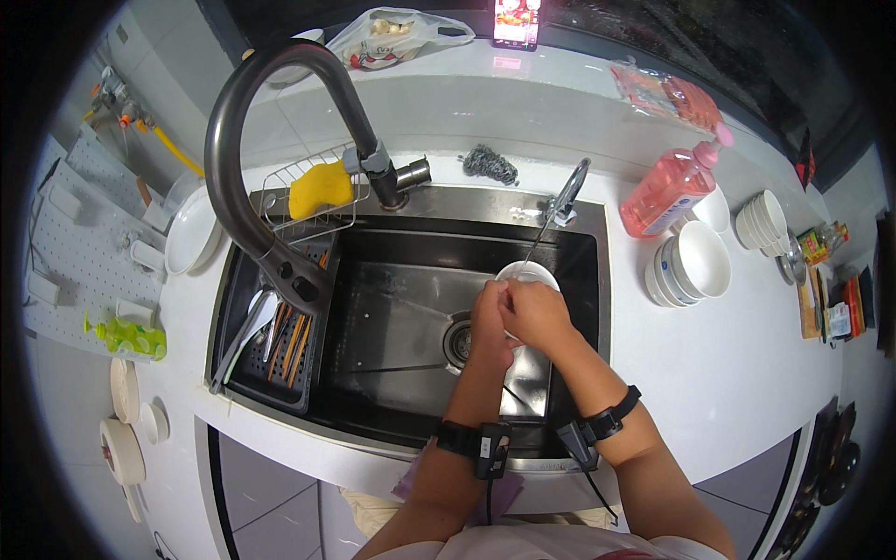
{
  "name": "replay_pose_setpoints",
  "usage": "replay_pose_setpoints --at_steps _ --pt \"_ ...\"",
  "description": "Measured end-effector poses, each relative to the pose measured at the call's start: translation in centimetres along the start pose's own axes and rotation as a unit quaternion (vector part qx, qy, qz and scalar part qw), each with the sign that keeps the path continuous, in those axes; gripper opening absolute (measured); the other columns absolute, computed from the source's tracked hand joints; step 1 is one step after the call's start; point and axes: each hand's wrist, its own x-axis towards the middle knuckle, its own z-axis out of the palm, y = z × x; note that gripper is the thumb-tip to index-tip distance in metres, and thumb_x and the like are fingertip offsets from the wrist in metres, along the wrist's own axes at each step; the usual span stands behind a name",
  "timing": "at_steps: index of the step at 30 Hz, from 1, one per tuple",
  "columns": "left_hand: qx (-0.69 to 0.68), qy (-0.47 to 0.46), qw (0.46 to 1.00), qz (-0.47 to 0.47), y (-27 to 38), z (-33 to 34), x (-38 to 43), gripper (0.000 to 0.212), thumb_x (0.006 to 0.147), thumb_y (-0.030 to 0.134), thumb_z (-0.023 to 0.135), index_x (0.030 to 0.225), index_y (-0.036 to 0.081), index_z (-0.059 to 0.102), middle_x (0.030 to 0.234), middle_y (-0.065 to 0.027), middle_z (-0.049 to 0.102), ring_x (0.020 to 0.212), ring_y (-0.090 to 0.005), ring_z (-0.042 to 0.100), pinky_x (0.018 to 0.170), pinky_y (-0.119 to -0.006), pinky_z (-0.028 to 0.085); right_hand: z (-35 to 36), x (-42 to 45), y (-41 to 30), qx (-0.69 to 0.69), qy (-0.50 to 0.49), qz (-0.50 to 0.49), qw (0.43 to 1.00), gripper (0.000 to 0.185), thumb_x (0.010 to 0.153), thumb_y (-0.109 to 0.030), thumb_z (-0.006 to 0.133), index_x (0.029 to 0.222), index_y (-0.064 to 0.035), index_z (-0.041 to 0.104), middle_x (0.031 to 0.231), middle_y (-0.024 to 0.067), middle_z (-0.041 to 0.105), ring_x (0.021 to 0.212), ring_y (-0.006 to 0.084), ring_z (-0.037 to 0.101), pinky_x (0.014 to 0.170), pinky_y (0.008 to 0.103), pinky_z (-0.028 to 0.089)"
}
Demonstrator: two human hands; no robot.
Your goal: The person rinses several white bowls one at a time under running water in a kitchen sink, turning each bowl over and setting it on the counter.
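Over the right half of the dark sink (399, 287), my two hands are close together at a white bowl (533, 270). My left hand (488, 318) grips the bowl's left side. Across the bowl's near side lies my right hand (537, 313), its knuckles up and its fingers bent in beside the left hand; what those fingers hold is hidden. A thin stream of water falls from a small chrome tap (568, 196) into the bowl. Most of the bowl is covered by my hands, with only its far rim and a bit of its near side showing.
A large grey faucet (224, 154) arches over the left side. Cutlery and chopsticks lie in a black drain tray (297, 381). A yellow sponge (322, 190) sits in a wire rack. To the right stand a pink soap bottle (668, 185) and stacked bowls (702, 260).
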Motion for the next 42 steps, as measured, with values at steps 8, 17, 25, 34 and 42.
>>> replay_pose_setpoints --at_steps 8,17,25,34,42 --pt "0.005 0.005 1.0 -0.015 -0.4 -0.7 0.9 0.047 0.076 0.044 0.053 0.108 0.011 0.057 0.105 -0.0066 0.061 0.092 -0.0191 0.062 0.068 -0.04 0.054 0.3 0.0 0.0 -0.007 0.02 -0.035 0.999 0.024 0.078 -0.026 0.055 0.069 -0.0055 0.063 0.068 0.0153 0.064 0.064 0.0341 0.063 0.061 0.0452 0.05" --pt "0.021 0.012 1.0 -0.006 0.0 -0.2 0.0 0.043 0.076 0.045 0.053 0.106 0.014 0.057 0.103 -0.0021 0.06 0.094 -0.0171 0.061 0.07 -0.039 0.053 0.0 0.0 -0.4 0.009 -0.007 0.007 1.0 0.025 0.08 -0.026 0.054 0.072 -0.0044 0.063 0.075 0.0162 0.064 0.069 0.0348 0.063 0.064 0.0449 0.05" --pt "0.022 0.018 1.0 -0.014 0.1 0.0 -0.1 0.042 0.075 0.045 0.054 0.105 0.015 0.057 0.102 -0.0022 0.06 0.092 -0.0174 0.061 0.069 -0.039 0.052 0.0 0.0 -0.1 0.003 -0.017 -0.007 1.0 0.026 0.08 -0.027 0.053 0.073 -0.0042 0.063 0.074 0.0165 0.065 0.07 0.0353 0.063 0.064 0.0452 0.05" --pt "0.012 0.013 1.0 0.003 -0.2 -0.2 0.2 0.039 0.076 0.044 0.053 0.102 0.015 0.058 0.099 -0.0016 0.061 0.09 -0.0161 0.061 0.067 -0.039 0.053 0.2 0.0 0.0 0.015 -0.003 -0.012 1.0 0.027 0.08 -0.03 0.055 0.075 -0.0046 0.064 0.07 0.0178 0.064 0.067 0.0361 0.063 0.063 0.0461 0.051" --pt "0.024 0.024 0.999 -0.01 -0.1 -0.1 0.2 0.035 0.076 0.045 0.052 0.097 0.017 0.058 0.096 0.0004 0.061 0.089 -0.0155 0.061 0.066 -0.038 0.052 0.6 0.0 0.2 0.017 0.008 -0.004 1.0 0.024 0.081 -0.029 0.055 0.077 -0.0066 0.063 0.068 0.0174 0.063 0.065 0.0365 0.063 0.062 0.0463 0.051"
